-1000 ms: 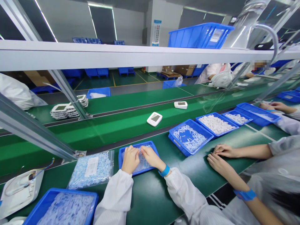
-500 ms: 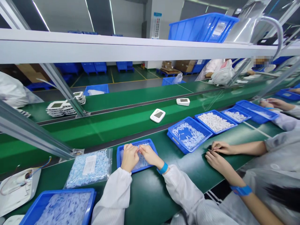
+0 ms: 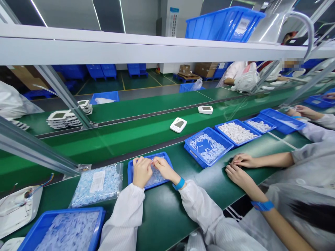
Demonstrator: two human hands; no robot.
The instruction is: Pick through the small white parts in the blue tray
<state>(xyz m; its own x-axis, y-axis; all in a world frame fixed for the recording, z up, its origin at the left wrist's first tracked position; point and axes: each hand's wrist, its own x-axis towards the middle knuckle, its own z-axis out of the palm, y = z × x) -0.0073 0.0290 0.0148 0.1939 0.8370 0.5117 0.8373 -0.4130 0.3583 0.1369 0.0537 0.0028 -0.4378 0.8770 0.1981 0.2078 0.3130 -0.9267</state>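
Both my hands meet over a small blue tray [image 3: 130, 176] that holds clear and whitish small pieces. My left hand [image 3: 142, 171] is closed, its fingertips pinched together above the tray's left half. My right hand [image 3: 163, 168], with a blue band at the wrist, pinches close beside it, fingertips almost touching the left ones. Whatever lies between the fingertips is too small and covered to name. Left of the tray is a clear bag [image 3: 96, 184] of light-blue pieces with a white label. Nearer me, at lower left, stands a larger blue tray [image 3: 101, 223] full of translucent strips.
Beyond the bench runs a green conveyor with a white device [image 3: 178, 125] and another white device [image 3: 205, 110]. More blue bins [image 3: 206, 164] line the right. A co-worker's hands [image 3: 242, 167] work close by. A shelf [image 3: 131, 52] crosses above; a metal post [image 3: 62, 96] rises left.
The view has tilted slightly, so most things sit a little higher and further left. The near white device has moved right along the conveyor. My hands stay pinched over the tray.
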